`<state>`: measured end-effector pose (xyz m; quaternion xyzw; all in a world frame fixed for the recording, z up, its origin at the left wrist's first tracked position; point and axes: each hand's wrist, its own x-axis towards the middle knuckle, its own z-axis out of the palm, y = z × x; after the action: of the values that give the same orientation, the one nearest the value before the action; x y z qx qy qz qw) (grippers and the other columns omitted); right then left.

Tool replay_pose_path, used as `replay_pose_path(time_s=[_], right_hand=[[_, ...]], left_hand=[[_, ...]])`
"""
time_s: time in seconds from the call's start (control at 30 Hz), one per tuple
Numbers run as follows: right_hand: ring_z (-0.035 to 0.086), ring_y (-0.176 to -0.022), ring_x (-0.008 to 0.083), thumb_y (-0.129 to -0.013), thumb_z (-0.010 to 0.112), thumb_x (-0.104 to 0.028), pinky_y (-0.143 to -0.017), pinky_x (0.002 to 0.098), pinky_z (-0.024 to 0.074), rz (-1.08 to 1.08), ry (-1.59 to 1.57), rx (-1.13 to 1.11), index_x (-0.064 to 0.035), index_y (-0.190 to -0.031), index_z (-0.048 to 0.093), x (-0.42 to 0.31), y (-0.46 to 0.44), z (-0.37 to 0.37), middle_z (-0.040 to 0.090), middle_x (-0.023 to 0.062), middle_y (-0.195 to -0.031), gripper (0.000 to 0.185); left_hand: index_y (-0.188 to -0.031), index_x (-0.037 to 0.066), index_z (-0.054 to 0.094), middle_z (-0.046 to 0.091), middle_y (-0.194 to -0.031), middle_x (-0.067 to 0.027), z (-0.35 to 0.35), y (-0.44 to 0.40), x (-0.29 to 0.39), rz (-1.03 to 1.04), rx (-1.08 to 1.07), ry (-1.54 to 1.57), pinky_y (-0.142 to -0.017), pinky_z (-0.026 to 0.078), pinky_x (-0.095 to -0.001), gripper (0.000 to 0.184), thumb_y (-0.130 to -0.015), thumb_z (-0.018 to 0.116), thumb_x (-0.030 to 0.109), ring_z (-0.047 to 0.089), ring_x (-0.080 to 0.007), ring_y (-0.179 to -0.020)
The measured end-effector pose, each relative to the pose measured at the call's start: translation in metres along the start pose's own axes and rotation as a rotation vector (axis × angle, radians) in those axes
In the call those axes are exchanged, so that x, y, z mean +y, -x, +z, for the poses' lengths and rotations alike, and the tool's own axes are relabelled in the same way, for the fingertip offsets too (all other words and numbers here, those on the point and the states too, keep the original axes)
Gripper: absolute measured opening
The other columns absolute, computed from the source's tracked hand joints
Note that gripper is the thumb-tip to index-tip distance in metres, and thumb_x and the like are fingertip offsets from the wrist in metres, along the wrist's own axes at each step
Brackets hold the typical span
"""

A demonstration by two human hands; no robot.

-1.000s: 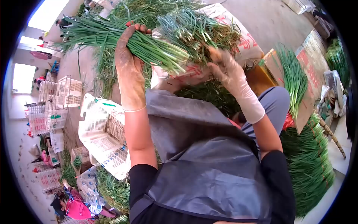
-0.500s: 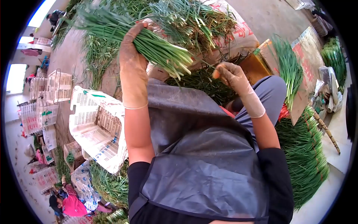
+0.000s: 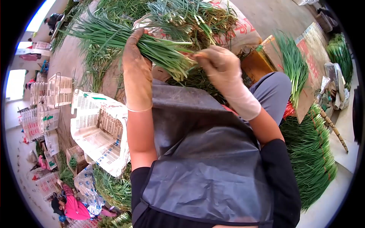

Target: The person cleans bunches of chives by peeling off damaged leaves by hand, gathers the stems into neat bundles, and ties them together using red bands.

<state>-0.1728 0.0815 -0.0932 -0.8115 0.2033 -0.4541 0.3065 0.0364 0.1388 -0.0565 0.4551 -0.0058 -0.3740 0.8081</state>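
Note:
My left hand, in a soiled thin glove, is wrapped round a bunch of garlic chives. The green leaves fan out to the upper left and the pale stem ends point right. At those ends is my right hand, in a similar glove and smeared by motion. Its fingertips are pinched together; what they hold, if anything, is too blurred to make out. Beyond the bunch, a loose heap of untrimmed chives with brownish roots lies on a white sack with red print.
A white plastic crate stands at my left. On my right, a chive bundle lies on a board, with stacked chives below it. A co-worker in a pink top is at lower left. Loose greens litter the floor.
My right hand has moved left and up to the stem ends of the bunch. My left hand keeps its hold, with the bunch slightly lower and turned flatter.

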Motion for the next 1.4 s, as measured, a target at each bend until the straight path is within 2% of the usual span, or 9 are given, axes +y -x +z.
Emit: replay_pose_path(time_s=[0.1, 0.17, 0.37, 0.53, 0.7, 0.83, 1.0, 1.3, 1.4], right_hand=[[0.061, -0.069, 0.0294, -0.081, 0.063, -0.017, -0.06, 0.0369, 0.0472, 0.141, 0.071, -0.118, -0.0088, -0.081, 0.064, 0.045, 0.038, -0.018, 0.061, 0.01, -0.073, 0.008], [0.062, -0.085, 0.029, -0.082, 0.059, -0.029, -0.073, 0.0395, 0.0495, 0.516, 0.72, -0.895, -0.0096, -0.093, 0.064, 0.104, 0.062, -0.023, 0.064, 0.0106, -0.09, 0.023], [0.05, -0.115, 0.027, -0.077, 0.069, -0.035, -0.096, 0.035, 0.0406, 0.115, -0.143, -0.222, -0.0065, -0.129, 0.046, 0.025, 0.015, 0.002, 0.053, 0.0143, -0.123, 0.063], [0.052, -0.083, 0.0111, -0.09, 0.056, -0.024, -0.077, 0.0255, 0.044, 0.556, -0.825, -0.598, -0.0028, -0.118, 0.053, 0.013, -0.002, 0.029, 0.058, 0.0011, -0.096, 0.036], [0.035, -0.048, 0.0048, -0.092, 0.054, -0.03, -0.046, 0.0222, 0.0326, 0.686, -0.758, -0.733, -0.0053, -0.093, 0.065, 0.061, 0.044, -0.002, 0.054, -0.0042, -0.069, 0.027], [0.062, -0.082, 0.0194, -0.09, 0.054, -0.037, -0.069, 0.0315, 0.0473, 0.437, 1.068, -1.119, -0.0066, -0.103, 0.064, 0.121, 0.061, -0.015, 0.064, 0.0104, -0.091, 0.034], [0.059, -0.094, 0.0151, -0.09, 0.058, -0.028, -0.085, 0.0274, 0.0445, 0.421, -0.432, -0.513, -0.0032, -0.12, 0.052, 0.029, -0.011, -0.013, 0.063, 0.0109, -0.098, 0.039], [0.064, -0.071, 0.0275, -0.088, 0.049, -0.041, -0.067, 0.0353, 0.0495, 0.335, 0.609, -0.988, -0.008, -0.09, 0.067, 0.102, 0.053, -0.013, 0.065, 0.0104, -0.073, 0.037], [0.061, -0.094, 0.0258, -0.089, 0.055, -0.036, -0.084, 0.0322, 0.0464, 0.45, -0.033, -0.63, -0.0044, -0.111, 0.06, 0.074, 0.034, -0.013, 0.065, 0.0122, -0.101, 0.039]], left_hand=[[-0.085, -0.002, 0.056, 0.06, -0.078, -0.0108, -0.017, -0.019, 0.02, 0.037, 0.028, 0.108, -0.066, 0.052, -0.0371, 0.008, -0.081, 0.061, 0.002, 0.059, -0.0235, -0.07], [-0.085, -0.001, 0.055, 0.059, -0.077, -0.0101, -0.019, -0.015, 0.032, 0.077, 0.055, 0.1, -0.064, 0.052, -0.0361, 0.007, -0.081, 0.061, 0.001, 0.059, -0.0228, -0.069], [-0.086, -0.001, 0.055, 0.06, -0.077, -0.0101, -0.012, -0.021, 0.029, 0.019, -0.09, 0.164, -0.065, 0.053, -0.0349, 0.006, -0.082, 0.059, 0.0, 0.06, -0.022, -0.069], [-0.086, -0.002, 0.056, 0.061, -0.077, -0.01, 0.004, -0.021, 0.014, -0.069, -0.185, 0.216, -0.067, 0.053, -0.0374, 0.007, -0.082, 0.059, 0.005, 0.061, -0.0228, -0.07], [-0.082, 0.0, 0.057, 0.061, -0.077, -0.0083, -0.009, -0.033, 0.029, 0.011, -0.033, 0.157, -0.07, 0.052, -0.0412, 0.008, -0.083, 0.058, 0.008, 0.06, -0.0243, -0.072], [-0.082, 0.0, 0.056, 0.059, -0.075, -0.0089, -0.014, -0.028, 0.047, 0.105, -0.107, 0.121, -0.068, 0.052, -0.039, 0.004, -0.083, 0.057, 0.004, 0.059, -0.0225, -0.071], [-0.083, -0.002, 0.054, 0.058, -0.074, -0.0096, 0.004, -0.012, 0.034, 0.173, -0.058, 0.141, -0.066, 0.052, -0.0351, 0.004, -0.083, 0.057, 0.001, 0.059, -0.0208, -0.07], [-0.081, 0.0, 0.055, 0.059, -0.075, -0.009, -0.011, -0.016, 0.059, 0.155, -0.056, 0.111, -0.066, 0.051, -0.0345, 0.002, -0.082, 0.056, 0.001, 0.059, -0.0211, -0.069], [-0.081, 0.0, 0.055, 0.059, -0.075, -0.0087, -0.004, -0.017, 0.046, 0.184, -0.029, 0.117, -0.067, 0.052, -0.0346, 0.004, -0.083, 0.056, 0.004, 0.059, -0.0203, -0.071]])
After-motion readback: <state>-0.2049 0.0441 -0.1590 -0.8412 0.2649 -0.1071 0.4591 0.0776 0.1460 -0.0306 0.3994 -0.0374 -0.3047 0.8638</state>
